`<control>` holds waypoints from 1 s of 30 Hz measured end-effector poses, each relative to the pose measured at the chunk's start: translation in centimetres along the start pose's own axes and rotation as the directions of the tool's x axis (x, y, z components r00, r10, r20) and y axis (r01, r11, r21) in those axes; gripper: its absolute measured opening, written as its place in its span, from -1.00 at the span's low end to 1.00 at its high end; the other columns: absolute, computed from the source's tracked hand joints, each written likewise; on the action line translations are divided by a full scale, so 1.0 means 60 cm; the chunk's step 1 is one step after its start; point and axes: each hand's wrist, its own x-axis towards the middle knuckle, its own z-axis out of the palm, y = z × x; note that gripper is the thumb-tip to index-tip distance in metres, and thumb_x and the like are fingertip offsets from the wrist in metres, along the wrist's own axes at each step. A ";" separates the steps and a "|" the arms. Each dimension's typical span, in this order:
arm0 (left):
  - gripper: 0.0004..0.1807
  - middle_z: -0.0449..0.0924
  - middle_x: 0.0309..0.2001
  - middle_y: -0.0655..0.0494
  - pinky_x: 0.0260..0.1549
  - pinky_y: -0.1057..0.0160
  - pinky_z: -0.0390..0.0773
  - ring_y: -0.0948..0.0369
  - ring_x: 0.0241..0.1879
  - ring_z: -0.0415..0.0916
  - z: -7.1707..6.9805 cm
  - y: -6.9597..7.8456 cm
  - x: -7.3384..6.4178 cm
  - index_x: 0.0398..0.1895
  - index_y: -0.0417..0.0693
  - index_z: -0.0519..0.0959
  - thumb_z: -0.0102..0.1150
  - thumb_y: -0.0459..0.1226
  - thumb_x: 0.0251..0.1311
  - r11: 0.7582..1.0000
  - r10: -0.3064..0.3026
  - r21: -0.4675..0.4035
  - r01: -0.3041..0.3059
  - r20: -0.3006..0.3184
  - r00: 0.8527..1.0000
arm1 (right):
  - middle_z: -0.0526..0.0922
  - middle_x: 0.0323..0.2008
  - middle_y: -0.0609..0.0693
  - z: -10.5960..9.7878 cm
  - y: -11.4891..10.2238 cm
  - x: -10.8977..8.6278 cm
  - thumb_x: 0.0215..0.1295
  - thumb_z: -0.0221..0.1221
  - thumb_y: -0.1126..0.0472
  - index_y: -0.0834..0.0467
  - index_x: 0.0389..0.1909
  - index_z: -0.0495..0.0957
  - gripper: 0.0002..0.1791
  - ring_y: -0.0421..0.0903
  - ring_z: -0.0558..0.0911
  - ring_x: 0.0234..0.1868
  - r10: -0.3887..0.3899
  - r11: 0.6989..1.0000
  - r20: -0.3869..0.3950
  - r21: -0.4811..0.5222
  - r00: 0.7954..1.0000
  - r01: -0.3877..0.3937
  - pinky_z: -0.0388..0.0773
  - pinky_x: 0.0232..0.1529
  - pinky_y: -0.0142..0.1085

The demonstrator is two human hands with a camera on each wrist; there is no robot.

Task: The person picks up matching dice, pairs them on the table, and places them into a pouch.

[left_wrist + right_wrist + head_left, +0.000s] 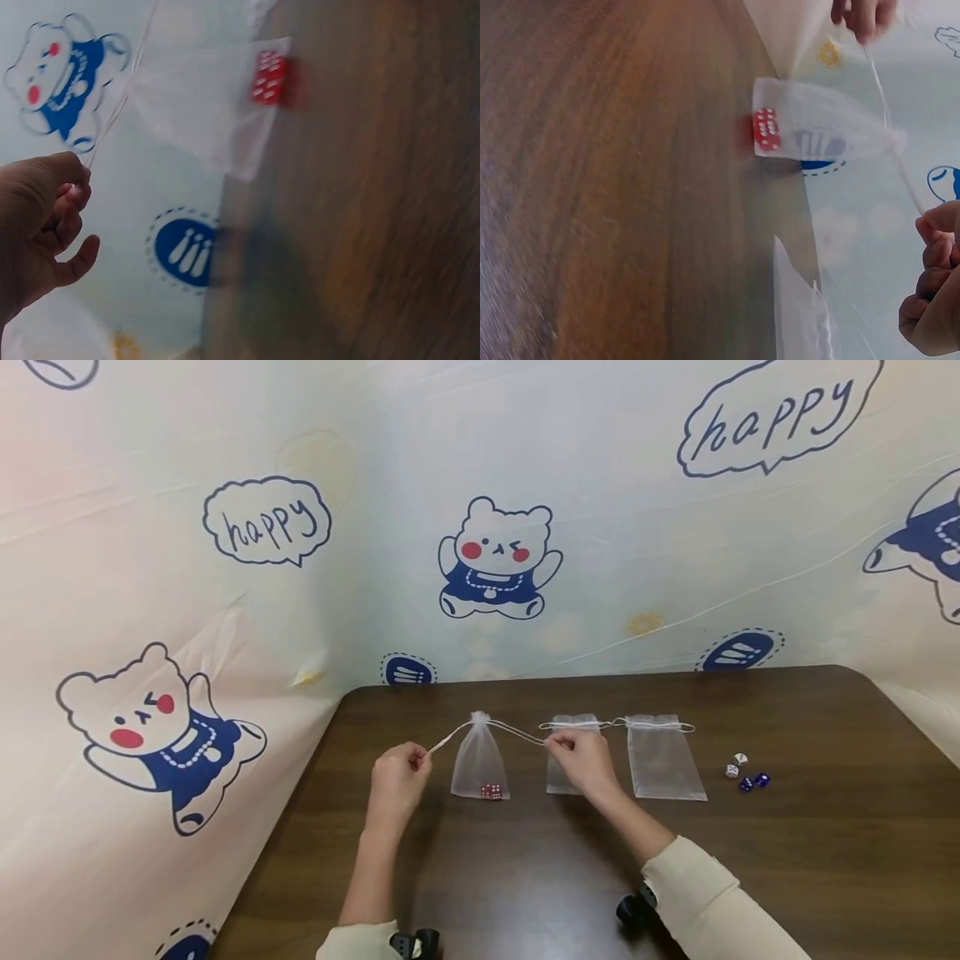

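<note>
Between the two hands is a sheer white drawstring bag (478, 758), its neck gathered tight and its lower part spread wide. Red dice (491, 792) with white dots lie at the bottom of it, showing through the mesh. My left hand (399, 783) pinches the drawstring (450, 737) on the left side, thumb against fingertips. On the other side my right hand (581, 762) pinches the string's right end, and both string lengths look taut. In the right wrist view, the dice (766, 129) sit in the bag's corner close to the tabletop.
A second mesh bag (562, 779) lies flat, partly under my right hand. Beside it lies a third flat mesh bag (666, 764). White dice (732, 771) and blue dice (762, 780) are grouped at the right. A printed cloth (360, 568) hangs behind the brown table (525, 877).
</note>
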 end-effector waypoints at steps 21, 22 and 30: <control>-0.86 0.53 -0.47 -0.14 -0.44 -0.05 0.49 -0.08 -0.37 0.51 0.115 0.032 0.010 -0.51 -0.31 0.56 0.21 -0.34 0.03 0.961 -0.044 0.276 0.011 0.116 0.992 | 0.37 -0.58 -0.14 -0.045 0.020 -0.031 0.08 0.25 0.27 0.27 -0.19 0.64 -0.75 -0.20 0.36 -0.53 -0.188 0.954 0.352 -0.156 0.917 0.255 0.31 -0.50 -0.34; -0.85 0.53 -0.46 -0.13 -0.44 -0.05 0.48 -0.07 -0.36 0.50 0.118 0.037 0.011 -0.47 -0.32 0.57 0.22 -0.34 0.01 0.957 -0.027 0.290 0.000 0.090 0.996 | 0.40 -0.56 -0.13 -0.055 0.018 -0.032 0.08 0.25 0.28 0.27 -0.19 0.64 -0.75 -0.19 0.38 -0.51 -0.196 0.955 0.325 -0.152 0.925 0.255 0.32 -0.49 -0.34; -0.76 0.60 -0.19 -0.06 -0.28 0.05 0.48 0.02 -0.18 0.51 0.141 0.104 0.035 -0.23 -0.22 0.62 0.28 -0.28 0.03 0.953 0.126 0.275 -0.130 0.030 0.992 | 0.42 -0.49 -0.12 -0.143 -0.005 -0.050 0.14 0.24 0.29 0.24 -0.14 0.63 -0.75 -0.24 0.32 -0.56 -0.207 0.964 0.142 -0.139 0.968 0.227 0.29 -0.56 -0.36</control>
